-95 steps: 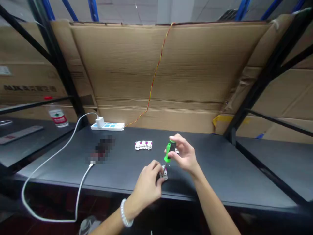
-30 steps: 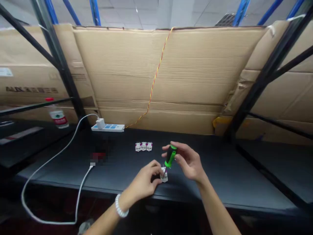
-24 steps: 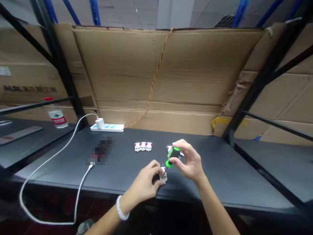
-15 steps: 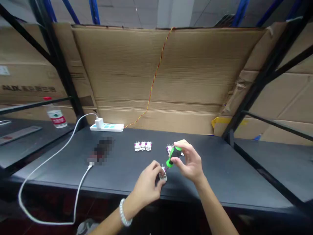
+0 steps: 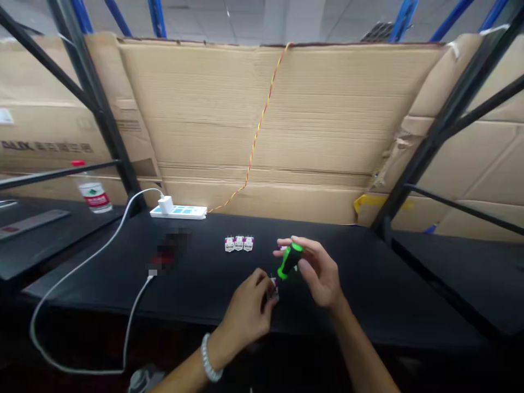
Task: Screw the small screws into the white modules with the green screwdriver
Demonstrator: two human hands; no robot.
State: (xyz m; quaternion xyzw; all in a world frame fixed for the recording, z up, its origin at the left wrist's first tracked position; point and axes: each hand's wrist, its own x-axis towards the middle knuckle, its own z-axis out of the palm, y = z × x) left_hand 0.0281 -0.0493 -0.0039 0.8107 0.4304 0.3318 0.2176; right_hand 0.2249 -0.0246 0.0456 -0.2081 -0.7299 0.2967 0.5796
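My left hand (image 5: 248, 308) pinches a small white-and-purple part (image 5: 274, 290) near the table's front edge; the fingers hide much of it. A screwdriver (image 5: 290, 262) with a green and black handle slants down, its tip at that part. Around the handle's upper end is my right hand (image 5: 321, 273), thumb on the near side and fingers behind, more stretched than curled. Behind the right fingers, more white-and-purple pieces (image 5: 282, 248) are mostly covered. Three similar parts (image 5: 239, 244) stand in a row farther back, left of the hands.
A white power strip (image 5: 180, 212) lies at the back, a charger plugged in. Its white cable (image 5: 77, 273) loops over the left front edge to a blurred dark object (image 5: 174, 245). Cardboard (image 5: 204, 109) walls the back; black frame posts (image 5: 426, 142) flank the table. A bottle (image 5: 95, 194) stands left.
The right-hand fingers have straightened and loosened around the screwdriver handle, reaching a little left. The screwdriver and the left hand have hardly moved. The picture's lighting differs.
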